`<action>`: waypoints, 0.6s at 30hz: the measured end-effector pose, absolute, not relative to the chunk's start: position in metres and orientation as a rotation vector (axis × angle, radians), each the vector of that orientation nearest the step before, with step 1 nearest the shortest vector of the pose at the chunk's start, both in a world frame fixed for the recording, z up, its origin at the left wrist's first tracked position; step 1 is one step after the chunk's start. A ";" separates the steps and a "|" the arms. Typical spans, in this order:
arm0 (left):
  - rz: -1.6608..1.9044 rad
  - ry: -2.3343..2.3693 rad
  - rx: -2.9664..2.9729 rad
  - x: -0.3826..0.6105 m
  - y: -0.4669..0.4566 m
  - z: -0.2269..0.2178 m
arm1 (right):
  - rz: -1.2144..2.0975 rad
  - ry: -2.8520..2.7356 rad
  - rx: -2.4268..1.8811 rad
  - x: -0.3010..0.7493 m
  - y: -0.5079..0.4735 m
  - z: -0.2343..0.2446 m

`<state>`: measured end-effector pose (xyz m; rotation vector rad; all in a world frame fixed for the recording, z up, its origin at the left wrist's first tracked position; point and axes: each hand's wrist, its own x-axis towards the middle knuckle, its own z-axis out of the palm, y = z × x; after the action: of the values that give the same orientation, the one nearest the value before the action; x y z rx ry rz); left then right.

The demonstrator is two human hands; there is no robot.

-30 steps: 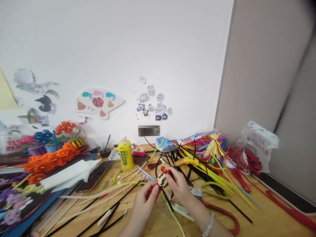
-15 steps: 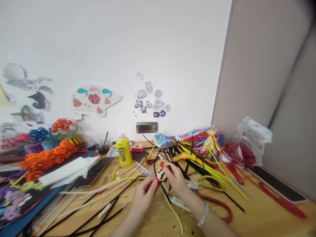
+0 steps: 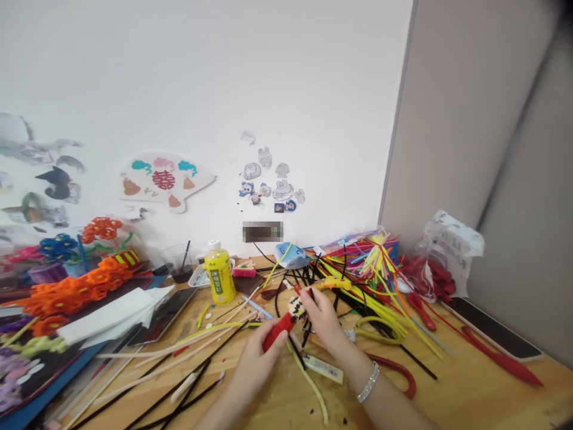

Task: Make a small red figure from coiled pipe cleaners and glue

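The person's left hand [image 3: 262, 345] has its thumb and fingers closed around the red lower part of a small pipe-cleaner figure [image 3: 282, 330]. Up and to the right of that grip, the right hand [image 3: 321, 319] has thumb and forefinger drawn together at the edge of the figure's cream-and-black top, beside a small red piece; exactly which strand they pinch cannot be made out. The figure thus sits between the two sets of fingers, tilted and clear of the table.

The step in hand looks like shaping or fixing a detail at the top while the left fingers serve as the clamp. The next move would seem to call for a steady left hold and a light, precise pinch from the right, so the upper part does not twist.

Just below the fingers lie a yellow-green pipe cleaner [image 3: 316, 391] and a pale labelled tube [image 3: 323, 368]. Beyond them, to the left, stands a yellow drink bottle [image 3: 219, 276]; beyond and to the right is a multicoloured bundle of pipe cleaners [image 3: 379, 257].
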<state>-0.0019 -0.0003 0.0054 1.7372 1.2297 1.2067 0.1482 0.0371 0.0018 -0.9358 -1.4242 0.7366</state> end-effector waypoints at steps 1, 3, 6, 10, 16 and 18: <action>1.215 1.231 1.756 -0.002 0.000 0.005 | 0.754 -1.418 -0.935 0.148 0.038 0.002; 1.221 1.227 1.791 -0.003 0.002 0.003 | 0.777 -1.417 -0.930 0.146 0.037 0.001; 1.229 1.252 1.812 -0.006 0.004 0.001 | 0.774 -1.412 -0.934 0.142 0.034 -0.001; 1.228 1.279 1.832 -0.008 0.007 0.000 | 0.750 -1.423 -0.941 0.138 0.031 -0.004; 1.222 1.265 1.854 -0.008 0.009 -0.002 | 0.722 -1.461 -0.948 0.140 0.034 -0.007; 1.218 1.259 1.849 -0.008 0.010 -0.003 | 0.740 -1.507 -0.925 0.144 0.035 -0.005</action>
<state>-0.0085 0.0097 -0.0026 1.8490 1.2594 1.2175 0.1436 0.0353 -0.0047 -0.9245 -1.5069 0.7403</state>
